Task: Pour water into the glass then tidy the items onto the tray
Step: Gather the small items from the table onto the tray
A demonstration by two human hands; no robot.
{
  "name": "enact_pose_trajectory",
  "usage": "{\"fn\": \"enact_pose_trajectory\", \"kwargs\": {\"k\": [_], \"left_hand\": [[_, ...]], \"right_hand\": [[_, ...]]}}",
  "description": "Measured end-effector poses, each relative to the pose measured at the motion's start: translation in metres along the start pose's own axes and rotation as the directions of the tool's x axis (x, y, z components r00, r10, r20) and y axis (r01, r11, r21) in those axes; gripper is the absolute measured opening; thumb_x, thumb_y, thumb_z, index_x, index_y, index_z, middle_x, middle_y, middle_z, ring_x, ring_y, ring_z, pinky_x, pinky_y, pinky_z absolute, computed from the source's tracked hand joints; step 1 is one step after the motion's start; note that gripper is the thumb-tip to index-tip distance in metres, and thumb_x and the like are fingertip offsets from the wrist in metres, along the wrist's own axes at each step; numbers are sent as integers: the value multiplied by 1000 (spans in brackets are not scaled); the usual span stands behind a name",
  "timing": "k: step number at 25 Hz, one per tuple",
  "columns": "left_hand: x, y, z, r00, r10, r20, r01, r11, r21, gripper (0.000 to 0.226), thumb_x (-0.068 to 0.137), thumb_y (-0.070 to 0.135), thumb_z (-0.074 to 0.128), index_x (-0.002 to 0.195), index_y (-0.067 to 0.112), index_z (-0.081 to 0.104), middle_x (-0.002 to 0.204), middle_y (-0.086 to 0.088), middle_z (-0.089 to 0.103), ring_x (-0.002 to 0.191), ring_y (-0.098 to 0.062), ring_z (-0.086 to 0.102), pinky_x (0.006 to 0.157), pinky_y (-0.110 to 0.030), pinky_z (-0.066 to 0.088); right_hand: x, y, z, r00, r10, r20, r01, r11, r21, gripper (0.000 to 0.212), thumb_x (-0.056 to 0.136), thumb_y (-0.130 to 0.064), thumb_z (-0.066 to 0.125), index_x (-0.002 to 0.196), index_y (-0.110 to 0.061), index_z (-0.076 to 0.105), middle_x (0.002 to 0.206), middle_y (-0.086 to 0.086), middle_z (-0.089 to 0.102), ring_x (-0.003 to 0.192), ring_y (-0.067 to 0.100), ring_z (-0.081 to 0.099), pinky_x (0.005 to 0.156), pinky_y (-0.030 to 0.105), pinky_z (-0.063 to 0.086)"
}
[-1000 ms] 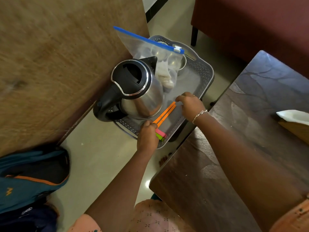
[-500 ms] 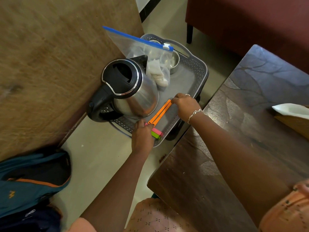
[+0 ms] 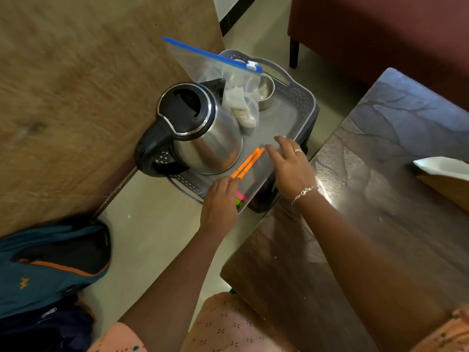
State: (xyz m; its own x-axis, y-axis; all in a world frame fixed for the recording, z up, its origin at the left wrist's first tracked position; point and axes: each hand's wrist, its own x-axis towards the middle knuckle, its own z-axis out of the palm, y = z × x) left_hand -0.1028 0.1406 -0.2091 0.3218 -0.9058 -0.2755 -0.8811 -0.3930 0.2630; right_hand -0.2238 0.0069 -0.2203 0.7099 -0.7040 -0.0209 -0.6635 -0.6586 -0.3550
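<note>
A grey plastic tray stands on a low stool between two tables. On it are a steel kettle with a black lid and handle, a clear zip bag with a blue seal, a small steel cup, and a bundle of orange sticks with pink and green pieces at the near end. My left hand rests at the near end of the sticks, its fingertips touching them. My right hand hovers with fingers spread just right of the far tips.
A dark wooden table lies to the right with a white object at its edge. A light wooden tabletop fills the left. A teal backpack lies on the floor. A red sofa stands behind.
My right hand has let go of the far end of the orange sticks and opened, drawing slightly right. The left hand stays at the near end.
</note>
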Motion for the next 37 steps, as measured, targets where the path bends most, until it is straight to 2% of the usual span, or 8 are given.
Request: {"fn": "enact_pose_trajectory", "kwargs": {"k": [4,11,21,24,27,30,34,37], "left_hand": [[-10,49,3,980,166,-109,-153,981,118,51,88,22,57,132,1,45,136,-22,48,129,-37,44,106,-48,39],[-47,181,53,949,312,46,-316,939,140,76,89,46,48,146,10,13,154,-20,11,143,-34,10,116,-47,13],[-118,375,130,751,606,264,-647,754,111,74,92,49,40,147,11,6,156,-16,0,145,-29,-2,117,-41,0],[-135,414,145,715,617,328,-675,732,94,57,93,45,40,140,13,30,151,-13,26,142,-27,15,117,-44,12],[-157,451,163,723,569,391,-666,725,176,40,94,43,40,118,13,47,125,-7,53,117,-24,45,97,-42,31],[-168,478,182,765,476,433,-598,775,204,42,91,44,47,115,10,48,119,-9,58,111,-26,52,90,-39,36],[-173,493,198,802,375,465,-517,826,226,42,88,41,54,116,10,48,119,-11,60,109,-28,56,91,-41,40],[-172,492,200,796,377,473,-516,832,205,33,89,31,53,114,10,50,117,-12,60,107,-30,58,88,-39,42]], "right_hand": [[-63,24,-11,990,130,-60,-135,988,-75,57,80,-17,65,131,-3,45,138,31,40,127,47,39,103,53,36],[-201,103,-46,925,380,12,-376,917,-132,72,87,-35,55,144,-11,18,152,25,9,142,39,7,111,42,0],[-401,212,-102,736,672,-80,-677,732,-77,67,77,-26,69,134,-2,41,140,34,35,129,47,35,105,54,26],[-440,233,-108,666,739,-104,-741,671,22,57,82,-19,63,132,-2,43,142,29,36,131,44,36,109,52,28],[-481,262,-115,449,875,-183,-861,478,172,36,77,-5,61,113,-1,59,121,25,57,111,43,53,94,48,42],[-511,295,-117,300,952,-56,-927,305,217,22,79,-4,57,101,-2,62,108,22,59,102,39,52,85,40,39],[-523,316,-111,325,940,106,-937,305,173,17,82,-10,60,98,-5,57,106,16,58,101,36,52,74,36,41],[-521,320,-108,343,929,136,-933,321,160,18,80,-9,61,98,-8,56,105,14,59,99,35,53,71,35,41]]}}
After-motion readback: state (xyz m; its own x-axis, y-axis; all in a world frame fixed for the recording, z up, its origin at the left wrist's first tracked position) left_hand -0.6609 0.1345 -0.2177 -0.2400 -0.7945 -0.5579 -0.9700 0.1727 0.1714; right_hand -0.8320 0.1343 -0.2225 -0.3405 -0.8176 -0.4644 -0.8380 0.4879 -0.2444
